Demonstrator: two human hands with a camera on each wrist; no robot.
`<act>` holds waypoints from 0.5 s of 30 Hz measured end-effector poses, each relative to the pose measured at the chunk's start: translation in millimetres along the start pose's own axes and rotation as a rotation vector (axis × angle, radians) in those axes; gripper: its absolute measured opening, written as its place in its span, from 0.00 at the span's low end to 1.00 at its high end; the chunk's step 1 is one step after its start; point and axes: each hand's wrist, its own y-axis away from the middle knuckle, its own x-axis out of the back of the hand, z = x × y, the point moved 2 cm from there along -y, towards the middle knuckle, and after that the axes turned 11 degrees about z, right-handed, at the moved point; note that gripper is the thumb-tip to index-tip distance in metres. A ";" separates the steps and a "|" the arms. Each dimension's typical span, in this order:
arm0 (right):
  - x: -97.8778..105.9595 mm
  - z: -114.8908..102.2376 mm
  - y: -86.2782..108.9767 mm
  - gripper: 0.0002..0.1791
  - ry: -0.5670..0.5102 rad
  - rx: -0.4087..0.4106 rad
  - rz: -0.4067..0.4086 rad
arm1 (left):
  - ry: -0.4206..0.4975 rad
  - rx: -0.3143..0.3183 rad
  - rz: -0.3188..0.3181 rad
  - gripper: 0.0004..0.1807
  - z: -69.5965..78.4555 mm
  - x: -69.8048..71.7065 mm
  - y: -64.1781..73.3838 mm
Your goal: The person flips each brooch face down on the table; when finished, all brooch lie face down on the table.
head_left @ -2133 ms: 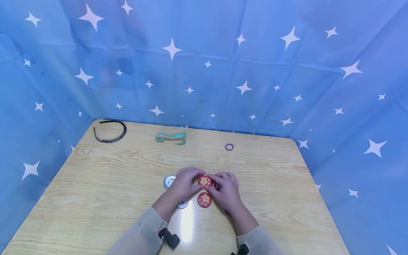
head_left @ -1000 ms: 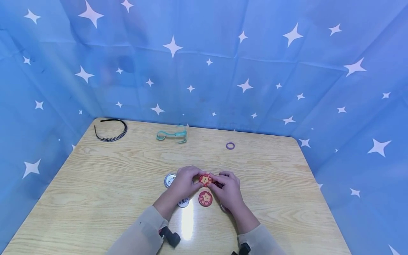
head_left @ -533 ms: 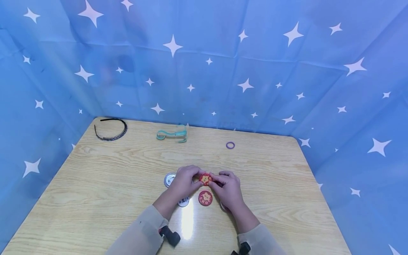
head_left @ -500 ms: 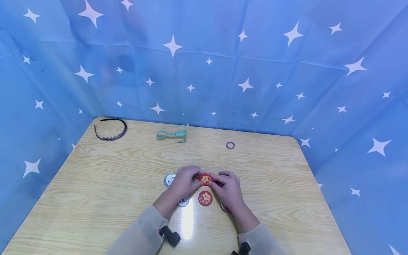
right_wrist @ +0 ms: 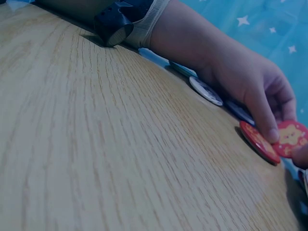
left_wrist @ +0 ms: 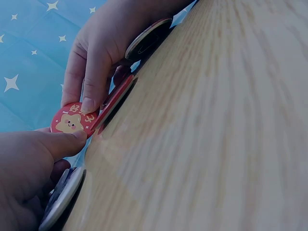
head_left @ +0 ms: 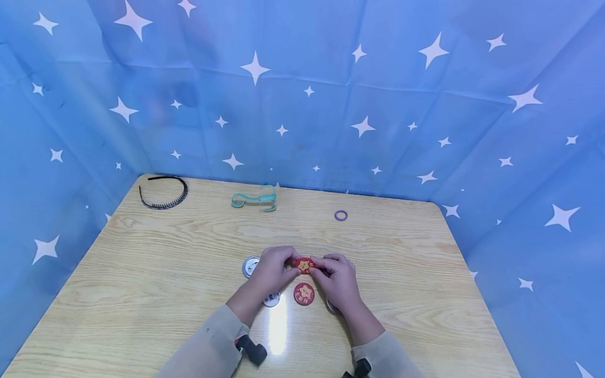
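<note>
A round red button badge (head_left: 304, 265) with a yellow star is held up between my hands, tilted with its face toward me. My left hand (head_left: 271, 270) pinches its left edge between thumb and fingers. On the opposite edge, my right hand (head_left: 339, 281) pinches it the same way; the left wrist view shows both thumbs on the printed face (left_wrist: 70, 122). A second red star badge (head_left: 304, 294) lies face up just below. Beside my left hand are a badge with its pin back up (head_left: 250, 266) and a white badge with dark print (head_left: 272, 300), partly covered.
Another badge (head_left: 331, 306) lies mostly hidden under my right wrist. Along the far side of the wooden table (head_left: 402, 252) are a black toothed headband (head_left: 163, 206), a teal hook-shaped item (head_left: 255, 199) and a purple ring (head_left: 341, 216). A blue star-patterned curtain (head_left: 302, 105) stands behind.
The held badge tilts up slightly more and looks narrower from above than about two seconds ago. Both hands keep their grip and stay nearly in place.
</note>
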 end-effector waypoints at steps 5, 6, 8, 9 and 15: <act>-0.2 0.7 -0.1 0.14 -0.010 -0.011 0.001 | 0.004 0.001 0.002 0.13 -0.8 -0.2 -0.2; -0.1 0.8 -0.2 0.14 -0.013 -0.010 0.003 | 0.003 0.000 0.002 0.13 -0.9 -0.2 -0.3; 0.0 1.0 0.0 0.13 -0.014 -0.004 0.006 | 0.000 -0.001 0.001 0.12 -0.9 -0.2 -0.4; 0.1 0.9 0.1 0.13 -0.016 0.000 0.008 | -0.002 -0.001 0.001 0.12 -0.9 -0.1 -0.3; -0.1 1.5 0.8 0.13 -0.024 0.008 0.024 | -0.005 -0.008 0.008 0.12 -0.7 -0.2 -0.2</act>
